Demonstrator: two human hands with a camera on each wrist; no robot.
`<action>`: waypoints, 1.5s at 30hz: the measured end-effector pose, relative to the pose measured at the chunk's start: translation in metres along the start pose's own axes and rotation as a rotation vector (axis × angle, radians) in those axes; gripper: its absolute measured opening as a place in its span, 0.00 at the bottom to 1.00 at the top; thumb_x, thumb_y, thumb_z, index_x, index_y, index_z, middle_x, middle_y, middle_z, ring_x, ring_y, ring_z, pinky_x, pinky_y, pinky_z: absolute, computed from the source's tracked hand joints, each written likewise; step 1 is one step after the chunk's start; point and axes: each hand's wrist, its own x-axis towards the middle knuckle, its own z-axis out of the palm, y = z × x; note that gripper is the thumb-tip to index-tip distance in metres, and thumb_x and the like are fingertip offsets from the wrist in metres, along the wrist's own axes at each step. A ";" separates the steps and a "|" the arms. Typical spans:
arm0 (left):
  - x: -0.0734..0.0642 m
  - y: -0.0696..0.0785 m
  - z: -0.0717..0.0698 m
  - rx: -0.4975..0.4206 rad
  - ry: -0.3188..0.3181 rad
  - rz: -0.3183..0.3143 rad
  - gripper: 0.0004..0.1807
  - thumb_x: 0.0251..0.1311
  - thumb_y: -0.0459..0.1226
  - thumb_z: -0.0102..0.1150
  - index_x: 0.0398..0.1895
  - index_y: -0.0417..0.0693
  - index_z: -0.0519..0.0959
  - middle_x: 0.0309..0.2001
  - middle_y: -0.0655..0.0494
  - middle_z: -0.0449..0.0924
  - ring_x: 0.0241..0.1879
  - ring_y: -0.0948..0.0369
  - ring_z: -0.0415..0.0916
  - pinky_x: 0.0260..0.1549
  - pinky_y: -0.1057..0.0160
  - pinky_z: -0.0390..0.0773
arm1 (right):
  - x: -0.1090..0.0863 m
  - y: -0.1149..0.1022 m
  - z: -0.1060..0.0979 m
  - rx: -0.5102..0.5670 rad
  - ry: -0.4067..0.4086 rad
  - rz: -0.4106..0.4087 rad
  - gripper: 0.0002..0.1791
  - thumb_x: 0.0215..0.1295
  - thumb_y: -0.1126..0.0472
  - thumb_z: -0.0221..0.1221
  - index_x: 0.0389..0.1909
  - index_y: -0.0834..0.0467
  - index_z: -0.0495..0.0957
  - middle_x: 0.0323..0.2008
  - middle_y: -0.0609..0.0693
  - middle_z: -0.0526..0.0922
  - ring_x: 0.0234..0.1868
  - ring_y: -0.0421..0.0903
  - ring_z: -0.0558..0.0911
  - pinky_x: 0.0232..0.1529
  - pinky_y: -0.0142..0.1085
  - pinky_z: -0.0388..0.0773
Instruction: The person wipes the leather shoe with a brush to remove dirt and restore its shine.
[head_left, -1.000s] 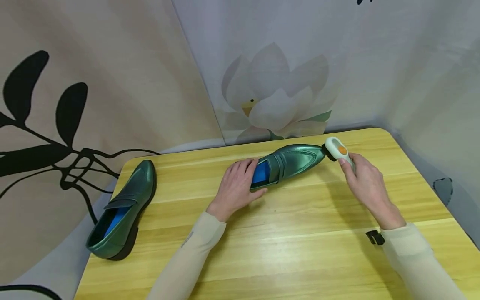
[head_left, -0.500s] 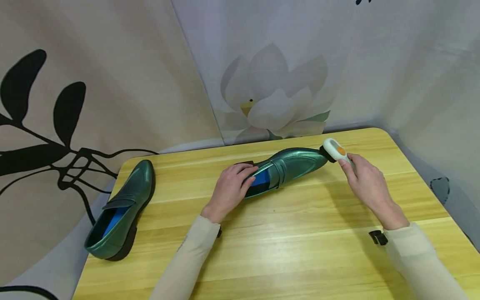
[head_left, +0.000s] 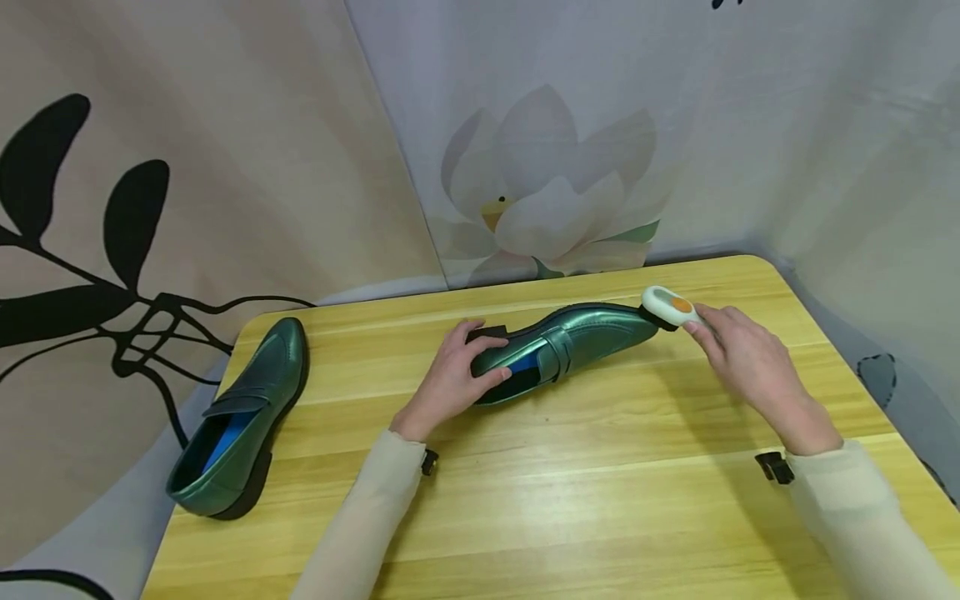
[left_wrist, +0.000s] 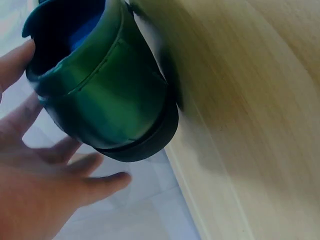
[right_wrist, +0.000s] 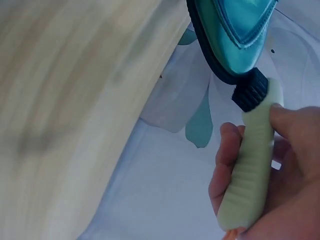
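A metallic green loafer (head_left: pixel 600 333) with a blue insole is tilted on its side, its opening toward me and its dark sole along the far side. My left hand (head_left: pixel 446 379) holds it at the heel, thumb at the opening's rim and fingers spread around the back. In the left wrist view the heel (left_wrist: pixel 115 95) shows beside the thumb. My right hand (head_left: pixel 753 362) grips a small pale brush (head_left: pixel 670 304) with an orange spot on its handle. The brush's dark bristles (right_wrist: pixel 251 90) meet the sole edge at the loafer's toe in the right wrist view.
A second green loafer (head_left: pixel 262 408) lies at the left edge of the wooden table (head_left: pixel 585 500), toe pointing away. Behind the table hangs a pale cloth backdrop (head_left: pixel 300 167) printed with flowers and dark leaves.
My left hand has shifted back from the loafer's opening to its heel. The loafer has rolled toward me, showing more sole and heel. The brush has turned flatter at the toe.
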 end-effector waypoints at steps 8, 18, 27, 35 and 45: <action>-0.002 -0.002 0.001 0.022 -0.029 -0.008 0.25 0.66 0.49 0.70 0.64 0.55 0.80 0.77 0.45 0.60 0.76 0.44 0.57 0.71 0.39 0.61 | 0.014 -0.022 0.001 -0.034 0.007 -0.095 0.26 0.81 0.53 0.54 0.68 0.69 0.73 0.47 0.66 0.81 0.36 0.56 0.78 0.32 0.55 0.76; -0.008 -0.001 0.006 0.046 -0.004 -0.008 0.25 0.63 0.50 0.72 0.62 0.56 0.82 0.77 0.46 0.61 0.75 0.45 0.58 0.69 0.40 0.63 | 0.033 -0.071 0.025 -0.080 0.072 -0.239 0.22 0.78 0.54 0.58 0.64 0.64 0.78 0.40 0.60 0.82 0.32 0.57 0.80 0.29 0.51 0.78; -0.008 -0.006 0.007 0.075 -0.013 -0.029 0.45 0.61 0.54 0.73 0.77 0.48 0.66 0.76 0.47 0.61 0.74 0.48 0.60 0.70 0.45 0.64 | 0.017 -0.054 0.012 -0.074 -0.006 -0.136 0.25 0.80 0.51 0.55 0.68 0.62 0.75 0.41 0.59 0.81 0.31 0.53 0.78 0.26 0.48 0.75; -0.005 -0.012 0.000 0.118 -0.009 -0.092 0.57 0.54 0.59 0.75 0.79 0.40 0.60 0.76 0.44 0.60 0.74 0.47 0.60 0.70 0.46 0.65 | -0.007 -0.020 0.003 0.000 -0.060 -0.093 0.27 0.81 0.53 0.54 0.70 0.67 0.72 0.43 0.59 0.80 0.32 0.50 0.74 0.31 0.45 0.71; -0.005 -0.009 0.001 0.203 0.010 -0.098 0.59 0.49 0.62 0.77 0.77 0.39 0.64 0.73 0.43 0.64 0.69 0.47 0.65 0.67 0.47 0.70 | -0.025 0.001 0.005 0.028 -0.051 -0.100 0.28 0.82 0.51 0.53 0.71 0.66 0.72 0.43 0.57 0.80 0.34 0.48 0.73 0.35 0.46 0.71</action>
